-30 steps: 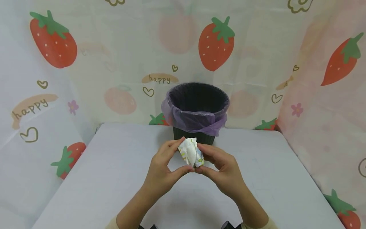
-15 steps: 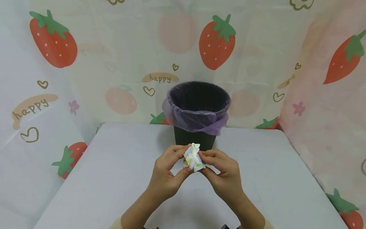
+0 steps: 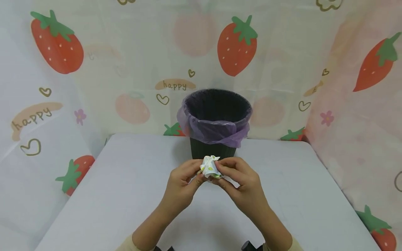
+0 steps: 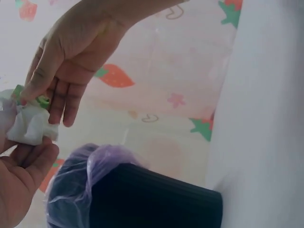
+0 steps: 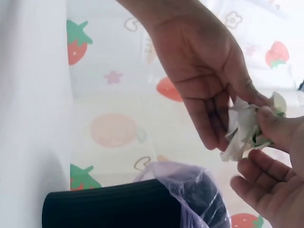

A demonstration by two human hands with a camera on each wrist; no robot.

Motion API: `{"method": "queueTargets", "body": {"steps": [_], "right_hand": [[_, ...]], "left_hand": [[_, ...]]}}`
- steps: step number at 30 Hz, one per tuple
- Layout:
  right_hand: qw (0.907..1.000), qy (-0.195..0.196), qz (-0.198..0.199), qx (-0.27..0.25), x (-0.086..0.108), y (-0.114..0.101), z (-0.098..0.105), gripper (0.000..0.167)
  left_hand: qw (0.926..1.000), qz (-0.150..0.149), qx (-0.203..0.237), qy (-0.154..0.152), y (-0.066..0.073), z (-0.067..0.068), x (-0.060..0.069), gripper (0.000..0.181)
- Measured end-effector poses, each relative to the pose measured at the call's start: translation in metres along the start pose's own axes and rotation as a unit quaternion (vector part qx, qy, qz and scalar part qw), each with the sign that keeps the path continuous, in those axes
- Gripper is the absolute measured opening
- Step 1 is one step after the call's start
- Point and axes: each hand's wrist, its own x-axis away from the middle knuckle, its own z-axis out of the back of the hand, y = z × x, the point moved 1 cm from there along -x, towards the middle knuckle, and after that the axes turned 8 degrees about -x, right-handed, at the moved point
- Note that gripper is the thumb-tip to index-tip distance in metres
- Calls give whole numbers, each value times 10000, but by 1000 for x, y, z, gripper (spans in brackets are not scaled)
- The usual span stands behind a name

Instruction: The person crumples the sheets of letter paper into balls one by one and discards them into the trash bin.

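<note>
A small crumpled white wrapper (image 3: pixel 209 168) with yellow, blue and green print is held up over the table in the head view, in front of the bin. My left hand (image 3: pixel 181 183) pinches its left side between thumb and fingers. On the other side, my right hand (image 3: pixel 243 181) pinches it too, thumb below and fingertips above. The wrist views show the crumpled wrapper (image 4: pixel 31 124) between both hands, its folds pointing several ways. Whether anything lies inside it cannot be told. My fingers cover part of its edges.
Behind the hands a dark ribbed bin (image 3: pixel 213 149) stands upright on the white table (image 3: pixel 132 195). A purple plastic liner (image 3: pixel 215 132) is folded over its rim. Strawberry-print sheets (image 3: pixel 138 62) enclose the back and both sides.
The wrapper has been turned and bunched smaller between my fingers, its loose flap now folded down toward the top. Both hands dipped slightly, then came back up. The bin stays put.
</note>
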Motion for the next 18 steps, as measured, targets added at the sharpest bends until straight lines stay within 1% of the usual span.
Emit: {"method": "queueTargets", "body": {"steps": [2,4,6,9,11,15,18], "right_hand": [[9998,-86,78,141,-2,1,2,54],[9994,-105,260,221,-3,3,4,57],[9985,-141,485,215,-4,4,4,60],[9963,-198,829,106,-5,5,2,63],[9952,-212,951,35,-4,6,0,64],[9949,-127,998,110,-1,9,-6,66],[9950,-67,975,198,2,11,-11,66]], "left_hand": [[9994,316,107,-98,0,-1,1,33],[9977,608,239,-162,0,-2,2,33],[9959,812,361,-193,1,-1,2,34],[9926,1067,537,-194,3,-1,3,33],[9901,1200,701,-192,4,-1,3,33],[9833,1464,1071,-166,5,-2,3,33],[9795,1605,1210,-88,6,-5,2,33]]}}
